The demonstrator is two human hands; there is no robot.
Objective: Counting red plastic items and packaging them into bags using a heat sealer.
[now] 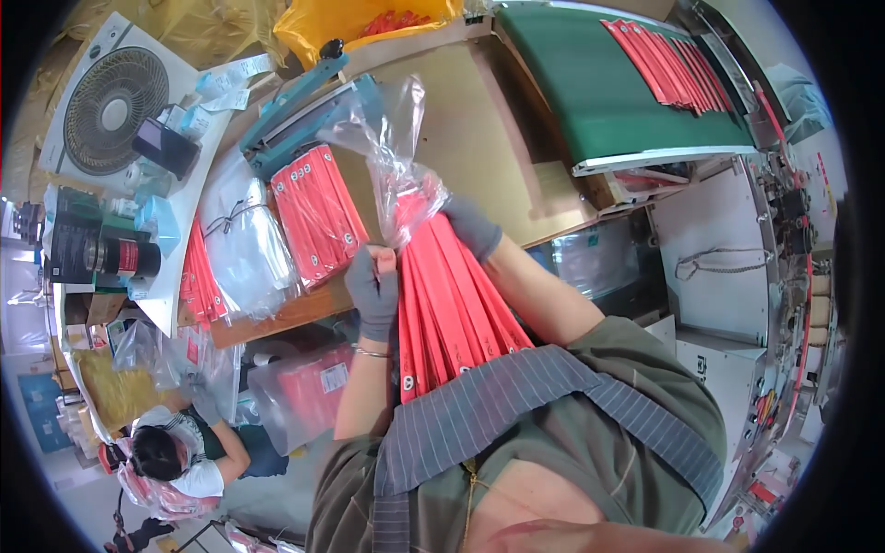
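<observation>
A bundle of long, narrow red packets (pixel 454 300) leans against my striped apron and fans out toward me. Its far end sits inside the mouth of a clear plastic bag (pixel 398 138). My left hand (pixel 375 290), in a grey glove with bare fingertips, is closed on the bag's edge at the left of the bundle. On the other side my right hand (pixel 468 224), gloved alike, grips the bag around the packets; its fingertips are partly hidden by the plastic. Left of my hands lies a filled clear bag of red packets (pixel 318 217).
A stack of clear bags (pixel 244 241) lies beside a blue bag sealer (pixel 309 120). The green conveyor belt (pixel 562 83) carries more red packets at the right. A fan (pixel 112 111) stands on the white shelf at the left. Another person (pixel 175 447) works at the lower left.
</observation>
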